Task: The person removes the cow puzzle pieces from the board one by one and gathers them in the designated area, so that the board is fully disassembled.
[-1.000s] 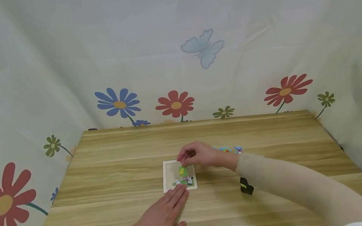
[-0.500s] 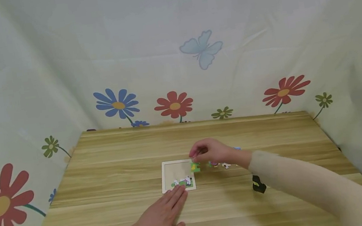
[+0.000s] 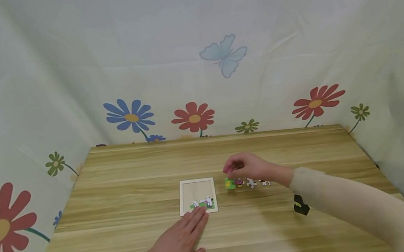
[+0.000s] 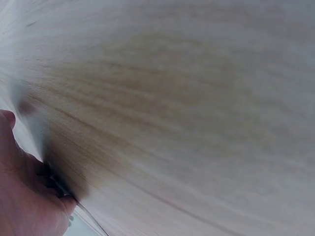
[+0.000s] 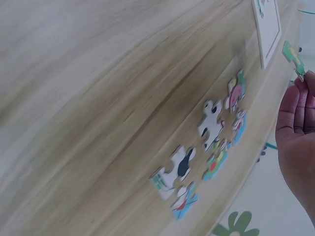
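My left hand [image 3: 177, 244] lies flat, straight fingertips resting on the lower edge of a square puzzle tray [image 3: 181, 199]. Joined puzzle pieces with green and white print [image 3: 207, 202] sit along the tray's bottom; the fingertips hide part of them. My right hand [image 3: 247, 166] is to the right of the tray and pinches a green puzzle piece with a yellow print [image 3: 230, 183]. In the right wrist view that green piece [image 5: 294, 56] is held up off the table between thumb and fingers. The left wrist view shows the left hand [image 4: 29, 196] only partly.
Several loose puzzle pieces lie on the wooden table [image 3: 135, 173] beneath and beside the right hand, among them a white one [image 3: 251, 183] and a black-and-white one [image 5: 176, 169]. A black device [image 3: 301, 205] hangs by the right sleeve. Flower-printed cloth [image 3: 185, 60] encloses the table.
My right hand has moved right with the green piece, from above the tray to beside it over the loose pieces. The left hand has stayed on the tray's edge.
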`<state>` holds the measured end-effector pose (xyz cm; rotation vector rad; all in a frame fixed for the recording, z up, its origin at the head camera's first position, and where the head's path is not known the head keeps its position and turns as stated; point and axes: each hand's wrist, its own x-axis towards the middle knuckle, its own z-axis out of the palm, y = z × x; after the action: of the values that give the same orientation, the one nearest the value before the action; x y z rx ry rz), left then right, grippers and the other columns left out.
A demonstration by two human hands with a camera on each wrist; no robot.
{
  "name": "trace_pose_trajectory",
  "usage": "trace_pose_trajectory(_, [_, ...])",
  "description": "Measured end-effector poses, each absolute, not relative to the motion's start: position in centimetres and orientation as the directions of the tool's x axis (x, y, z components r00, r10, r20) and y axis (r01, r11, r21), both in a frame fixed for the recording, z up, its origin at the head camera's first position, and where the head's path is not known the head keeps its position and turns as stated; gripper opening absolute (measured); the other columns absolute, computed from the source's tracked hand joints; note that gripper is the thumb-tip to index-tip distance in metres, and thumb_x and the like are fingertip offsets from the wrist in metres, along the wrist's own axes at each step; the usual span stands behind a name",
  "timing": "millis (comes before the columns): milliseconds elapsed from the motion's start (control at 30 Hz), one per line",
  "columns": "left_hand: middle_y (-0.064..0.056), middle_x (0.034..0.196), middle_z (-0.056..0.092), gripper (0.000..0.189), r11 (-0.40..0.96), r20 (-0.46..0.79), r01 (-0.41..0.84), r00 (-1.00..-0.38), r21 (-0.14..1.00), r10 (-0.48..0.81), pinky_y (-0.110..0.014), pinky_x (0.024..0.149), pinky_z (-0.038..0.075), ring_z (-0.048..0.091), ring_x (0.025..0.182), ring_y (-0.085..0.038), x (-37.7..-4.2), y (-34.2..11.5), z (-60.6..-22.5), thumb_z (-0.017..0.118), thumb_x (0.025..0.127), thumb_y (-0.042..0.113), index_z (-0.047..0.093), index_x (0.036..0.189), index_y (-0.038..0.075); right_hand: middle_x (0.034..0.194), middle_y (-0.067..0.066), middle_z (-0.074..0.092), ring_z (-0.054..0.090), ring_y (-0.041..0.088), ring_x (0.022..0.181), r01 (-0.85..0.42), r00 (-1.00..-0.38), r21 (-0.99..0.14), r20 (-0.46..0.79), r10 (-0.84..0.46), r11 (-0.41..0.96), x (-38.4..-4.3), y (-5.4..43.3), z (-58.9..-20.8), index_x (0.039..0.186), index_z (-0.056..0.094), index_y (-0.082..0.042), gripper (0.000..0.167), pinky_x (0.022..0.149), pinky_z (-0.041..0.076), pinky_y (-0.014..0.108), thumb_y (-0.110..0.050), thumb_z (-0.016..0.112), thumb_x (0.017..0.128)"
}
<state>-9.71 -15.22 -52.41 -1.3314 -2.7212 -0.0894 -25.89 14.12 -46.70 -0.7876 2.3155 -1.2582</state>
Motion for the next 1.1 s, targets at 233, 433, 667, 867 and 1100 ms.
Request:
trace_pose_trajectory(233, [-0.019, 0.155, 0.015, 0.074, 0.613, 0.123, 0.79, -0.609, 0.01, 0.783, -0.044, 0.11, 0.026, 0.016, 0.142, -0.031, -9.7, -15.2, -52.5, 0.041, 0.095, 0.046, 0.023, 0.148, -0.002, 0.095, 0.015, 0.067, 0.061, 0.039, 0.084, -0.255, -0.777, -0.87, -0.076, -0.625, 0.423, -25.3, 15.2, -46.4, 0.103, 0.066, 0.0, 0.017, 0.075, 0.051, 0.055, -0.003, 0.067, 0.086])
trace_pose_trajectory(433, [-0.019, 0.155, 0.015, 0.074, 0.613, 0.127, 0.79, -0.609, 0.013, 0.783, -0.044, 0.11, 0.026, 0.016, 0.142, -0.031, -9.7, -15.2, -52.5, 0.042, 0.094, 0.046, 0.023, 0.148, -0.003, 0.093, 0.005, 0.067, 0.062, 0.023, 0.084, -0.261, -0.78, -0.847, -0.098, -0.618, 0.464, -25.3, 15.9, -47.2, 0.103, 0.067, -0.002, 0.02, 0.074, 0.054, 0.034, -0.01, 0.07, 0.085])
trace_pose_trajectory(667, [-0.019, 0.155, 0.014, 0.074, 0.612, 0.126, 0.791, -0.607, 0.007, 0.784, -0.044, 0.111, 0.025, 0.015, 0.142, -0.03, -9.8, -15.2, -52.7, 0.041, 0.095, 0.046, 0.022, 0.148, -0.002, 0.092, 0.004, 0.067, 0.062, 0.02, 0.084, -0.26, -0.764, -0.849, -0.11, -0.636, 0.459, -25.2, 16.5, -48.1, 0.1, 0.067, -0.004, 0.016, 0.075, 0.054, 0.03, -0.008, 0.069, 0.085])
trace_pose_trajectory(867, [-0.019, 0.155, 0.014, 0.074, 0.611, 0.135, 0.791, -0.606, 0.007, 0.784, -0.044, 0.111, 0.025, 0.014, 0.142, -0.03, -9.9, -15.3, -52.8, 0.041, 0.095, 0.046, 0.022, 0.148, -0.002, 0.092, 0.002, 0.066, 0.061, 0.018, 0.084, -0.268, -0.772, -0.817, -0.134, -0.621, 0.51, -24.7, 16.5, -48.4, 0.099, 0.068, -0.008, 0.015, 0.073, 0.054, 0.029, -0.009, 0.07, 0.084])
trace_pose_trajectory(1100, [-0.019, 0.155, 0.014, 0.074, 0.61, 0.135, 0.792, -0.605, 0.006, 0.784, -0.044, 0.111, 0.025, 0.015, 0.142, -0.03, -9.9, -15.3, -52.8, 0.042, 0.095, 0.045, 0.023, 0.148, -0.002, 0.09, -0.004, 0.066, 0.062, 0.014, 0.083, -0.323, -0.756, -0.787, -0.12, -0.644, 0.526, -24.7, 16.5, -49.2, 0.096, 0.069, -0.012, 0.012, 0.074, 0.054, 0.027, -0.009, 0.07, 0.085])
